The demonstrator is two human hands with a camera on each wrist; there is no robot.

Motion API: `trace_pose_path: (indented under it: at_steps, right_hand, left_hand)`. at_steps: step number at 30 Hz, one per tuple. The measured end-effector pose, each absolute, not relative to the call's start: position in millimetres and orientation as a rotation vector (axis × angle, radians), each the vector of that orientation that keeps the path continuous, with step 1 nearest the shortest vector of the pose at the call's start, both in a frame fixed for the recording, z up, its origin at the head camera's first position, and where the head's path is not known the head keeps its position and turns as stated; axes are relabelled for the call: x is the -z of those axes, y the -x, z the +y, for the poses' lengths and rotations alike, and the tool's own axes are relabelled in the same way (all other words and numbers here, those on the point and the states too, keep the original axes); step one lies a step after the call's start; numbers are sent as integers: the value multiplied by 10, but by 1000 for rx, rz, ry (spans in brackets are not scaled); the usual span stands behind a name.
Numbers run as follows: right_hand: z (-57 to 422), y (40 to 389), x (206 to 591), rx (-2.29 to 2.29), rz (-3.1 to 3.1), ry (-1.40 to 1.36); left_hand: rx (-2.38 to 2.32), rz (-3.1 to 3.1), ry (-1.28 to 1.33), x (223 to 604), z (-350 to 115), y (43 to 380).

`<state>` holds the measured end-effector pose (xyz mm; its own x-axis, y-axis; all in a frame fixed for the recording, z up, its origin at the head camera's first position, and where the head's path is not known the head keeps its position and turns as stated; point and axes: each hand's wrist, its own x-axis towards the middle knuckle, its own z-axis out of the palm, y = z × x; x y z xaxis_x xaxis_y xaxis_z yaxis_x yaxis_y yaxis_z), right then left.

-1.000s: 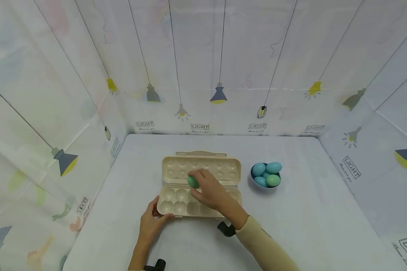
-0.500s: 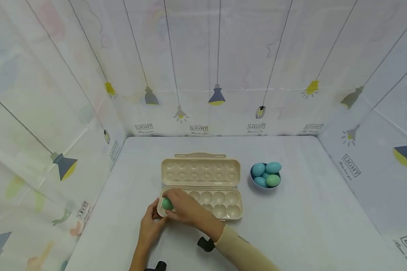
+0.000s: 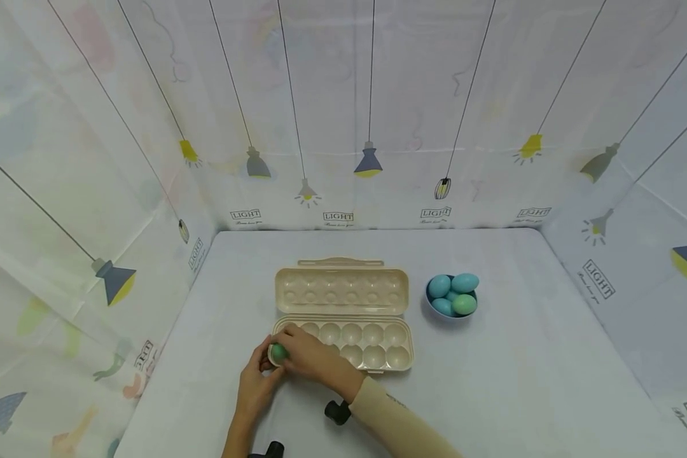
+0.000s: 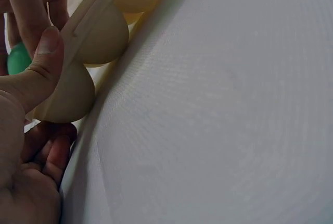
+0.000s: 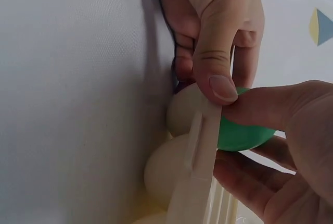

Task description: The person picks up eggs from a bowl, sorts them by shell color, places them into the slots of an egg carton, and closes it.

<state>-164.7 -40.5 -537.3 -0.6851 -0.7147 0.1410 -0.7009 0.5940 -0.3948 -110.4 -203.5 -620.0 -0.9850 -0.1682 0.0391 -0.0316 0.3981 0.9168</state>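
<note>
Green egg [image 3: 278, 353] lowered — pinched in right hand [image 3: 308, 356] at end of carton [image 3: 343, 306].

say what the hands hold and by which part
The right hand pinches a green egg by its sides; the left hand grips the carton by its near left corner.

The carton [image 3: 342, 300] is beige, its egg [image 5: 243, 136] green, the backdrop [image 3: 332, 95] (lamp-patterned) white.
</note>
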Motion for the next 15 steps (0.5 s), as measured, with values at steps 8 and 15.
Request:
trace_pose_path:
  at_steps: [8,15]
  right_hand:
    - [-464,1720,5423,456,2793,1249]
    - [-482,1753,5413,345,2737,1282]
  left_hand:
    - [1656,-2501,-203,6190,-2018,1098]
    - [1620,-2483,-171,6216,-2023,1095]
